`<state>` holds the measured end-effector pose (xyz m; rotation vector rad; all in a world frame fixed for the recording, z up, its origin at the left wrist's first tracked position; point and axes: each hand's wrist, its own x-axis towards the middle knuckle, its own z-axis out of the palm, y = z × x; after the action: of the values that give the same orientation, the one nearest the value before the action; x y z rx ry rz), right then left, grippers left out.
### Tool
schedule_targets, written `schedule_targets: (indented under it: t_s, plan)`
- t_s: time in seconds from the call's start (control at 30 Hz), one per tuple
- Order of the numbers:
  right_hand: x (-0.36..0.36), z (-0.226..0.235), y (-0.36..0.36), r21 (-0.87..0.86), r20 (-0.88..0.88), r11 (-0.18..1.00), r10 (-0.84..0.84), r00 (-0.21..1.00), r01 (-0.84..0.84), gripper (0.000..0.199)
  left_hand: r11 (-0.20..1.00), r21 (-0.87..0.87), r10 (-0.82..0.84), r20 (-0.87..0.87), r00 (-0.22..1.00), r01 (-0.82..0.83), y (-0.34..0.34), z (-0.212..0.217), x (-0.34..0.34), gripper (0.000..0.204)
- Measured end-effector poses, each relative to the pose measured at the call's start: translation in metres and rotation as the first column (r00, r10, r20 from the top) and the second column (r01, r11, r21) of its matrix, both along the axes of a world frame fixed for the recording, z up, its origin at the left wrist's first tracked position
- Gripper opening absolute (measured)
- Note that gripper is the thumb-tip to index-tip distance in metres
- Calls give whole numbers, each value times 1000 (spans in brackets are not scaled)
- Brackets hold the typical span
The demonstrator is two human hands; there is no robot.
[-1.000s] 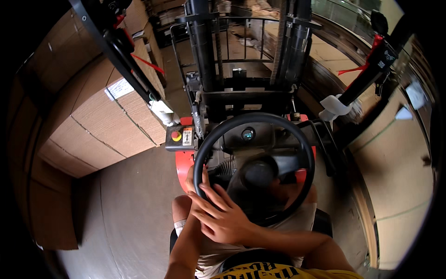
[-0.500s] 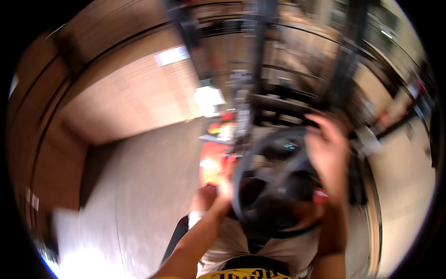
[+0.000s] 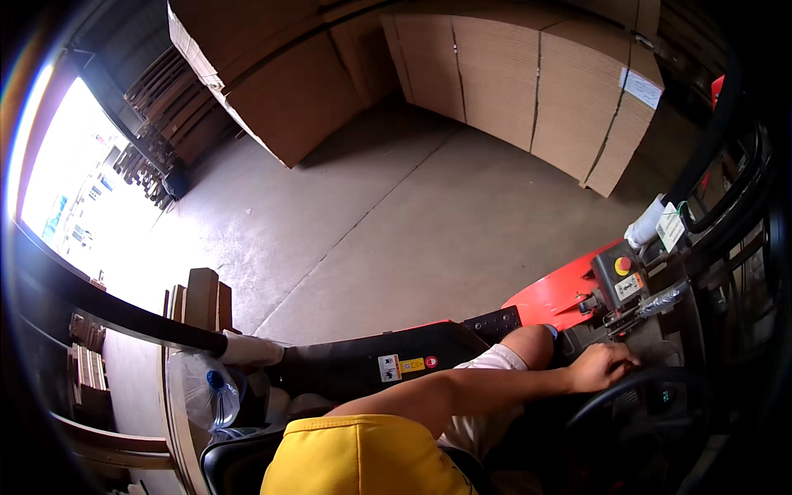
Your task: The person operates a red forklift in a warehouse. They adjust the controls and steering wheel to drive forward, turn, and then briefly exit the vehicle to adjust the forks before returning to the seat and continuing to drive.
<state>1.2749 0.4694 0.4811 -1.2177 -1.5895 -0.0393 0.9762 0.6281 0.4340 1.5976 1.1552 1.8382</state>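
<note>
My left hand [image 3: 602,367] is closed at the upper left edge of a black steering wheel [image 3: 587,406], its fingers curled over the rim; the fingertips are hidden. The bare left forearm [image 3: 495,391] crosses from the yellow sleeve [image 3: 330,454] over my knee [image 3: 530,345]. My right hand is out of view. Just beyond the left hand is a dark control box with a red button [image 3: 623,265] on a yellow ring. Beside it are a plastic-wrapped lever [image 3: 662,300] and a red fender [image 3: 551,286].
Tall strapped stacks of brown board [image 3: 495,78] stand on the concrete floor [image 3: 396,239] ahead. Stacked timber [image 3: 169,124] sits near a bright doorway [image 3: 78,181] at left. A black frame bar [image 3: 107,305] crosses the left side, with a water bottle in clear plastic [image 3: 206,389] below it.
The view has swung left, bringing in the doorway and floor. My right hand and most of the steering wheel have left the clear view; my left hand stays by the wheel.
</note>
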Motion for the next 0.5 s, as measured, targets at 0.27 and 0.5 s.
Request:
schedule_targets:
  t_s: [0.27, 0.5]
  plan:
    - [-207, 80, 84, 53, 719, 936, 207, 664, -348, 31, 996, 47, -69, -32, 997, 70, 1, 2, -13, 31]
    - [-72, 149, 241, -98, 355, 993, 101, 929, -71, 40, 995, -76, -67, -37, 997, 64, 3, 9, -20, 33]
